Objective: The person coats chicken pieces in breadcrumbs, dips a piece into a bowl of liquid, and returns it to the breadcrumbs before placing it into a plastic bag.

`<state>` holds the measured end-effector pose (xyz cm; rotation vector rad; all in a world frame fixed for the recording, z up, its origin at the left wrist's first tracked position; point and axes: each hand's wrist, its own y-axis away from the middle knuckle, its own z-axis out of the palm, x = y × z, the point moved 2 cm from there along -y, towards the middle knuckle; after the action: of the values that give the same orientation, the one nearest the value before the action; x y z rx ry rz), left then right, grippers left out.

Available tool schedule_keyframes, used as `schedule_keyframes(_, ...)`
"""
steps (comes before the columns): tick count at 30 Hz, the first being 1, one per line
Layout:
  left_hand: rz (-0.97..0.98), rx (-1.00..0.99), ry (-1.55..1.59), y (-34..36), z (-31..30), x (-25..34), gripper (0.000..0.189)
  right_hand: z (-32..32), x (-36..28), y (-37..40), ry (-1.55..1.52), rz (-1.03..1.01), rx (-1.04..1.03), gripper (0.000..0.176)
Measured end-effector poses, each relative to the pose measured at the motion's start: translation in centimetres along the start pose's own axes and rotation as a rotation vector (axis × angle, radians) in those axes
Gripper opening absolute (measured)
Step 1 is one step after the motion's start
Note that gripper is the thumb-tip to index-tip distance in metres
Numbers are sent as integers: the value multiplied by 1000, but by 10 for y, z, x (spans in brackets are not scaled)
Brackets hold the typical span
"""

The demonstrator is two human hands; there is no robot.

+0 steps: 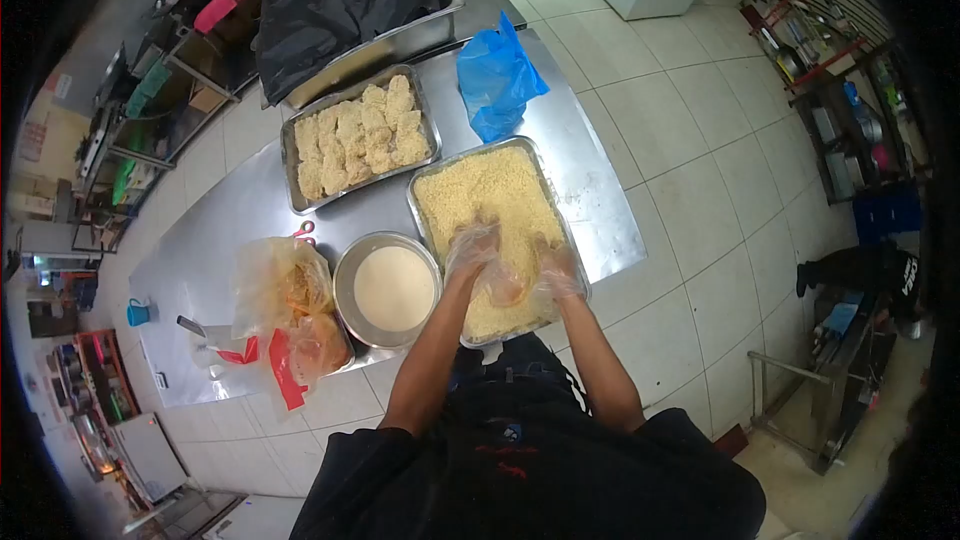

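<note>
pale piece (503,286) lies in the near end of the crumb tray (556,202), half sunk in the crumbs (485,190), between the two hands.

step in hand reads as crumbing the piece. to do it well, probably:
- press it flat into the crumbs with even palm pressure, not fingertips, so the coat seats without tearing
- scoop loose crumbs over the top, turn it, press again
- lift it clear and shake off the loose crumbs over the crumb tray, not over the bench
- keep wet drips out of the crumbs, or they clump

hands: both in thin clear gloves. left hand (472,248) sits on the far left side of the piece, fingers curled down; right hand (553,270) cups it from the right. hands close together, clamped on the piece from either side. both forearms bare, reaching forward and angling inward, elbows near the body, wrists low over the near rim of the crumb tray.

around the crumb tray:
- batter bowl (343,280) just left, touching or nearly so
- tray of breaded pieces (290,165) beyond and left, nearly full
- clear bags (285,285) left of the bowl
- blue bag (495,80) just beyond the far end
- all on a steel bench (220,230)
</note>
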<state>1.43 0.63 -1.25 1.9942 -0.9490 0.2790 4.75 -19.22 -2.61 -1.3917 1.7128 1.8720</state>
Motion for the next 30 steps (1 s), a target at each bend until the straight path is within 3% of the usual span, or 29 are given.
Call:
schedule_keyframes(2, -107, 120, 18, 10, -3, 0, 78, 20, -5, 5, -85, -22, 117, 70)
schedule_keyframes(4, 7, 25, 455, 14, 1, 23, 77, 16, -14, -13, 16, 147, 251, 65)
schedule_keyframes(6, 145, 25, 749, -13, -2, 12, 76, 28, -36, -41, -251, 191, 115, 60)
schedule_keyframes(8, 198, -14, 920, -57, 19, -26, 73, 39, -42, -55, -857, 222, -282, 56)
schedule_keyframes(11, 144, -216, 1188, -31, -20, -4, 60, 31, -85, -29, -929, 327, -382, 48)
schedule_keyframes(12, 29, -88, 831, -4, -49, 23, 57, 30, -87, -31, -899, 357, -399, 44)
schedule_keyframes(14, 13, -84, 667, 10, -64, 33, 55, 27, -89, -34, -841, 407, -430, 35)
schedule_keyframes(15, 9, -83, 581, 14, -67, 31, 54, 27, -76, -42, -677, 374, -355, 38)
schedule_keyframes(17, 363, 84, 675, -6, -34, -13, 48, 27, -52, -56, -378, 255, -236, 42)
schedule_keyframes(19, 418, 197, 574, 1, -25, -19, 45, 26, -74, -28, -119, 66, -170, 41)
schedule_keyframes(21, 163, 243, 289, 31, -41, 5, 44, 29, -87, 3, 89, -132, -148, 38)
schedule_keyframes(23, 283, 234, 341, 42, -38, 4, 46, 31, -85, 19, 276, -305, -133, 34)
schedule_keyframes(24, 343, 230, 366, 46, -40, 6, 47, 31, -87, 25, 298, -498, -126, 42)
schedule_keyframes(27, 406, 224, -17, 45, -56, 7, 52, 21, -105, 22, 674, -561, -58, 52)
schedule_keyframes(30, 331, 490, -166, 18, -51, 10, 69, 18, -118, 1, 950, -366, 139, 65)
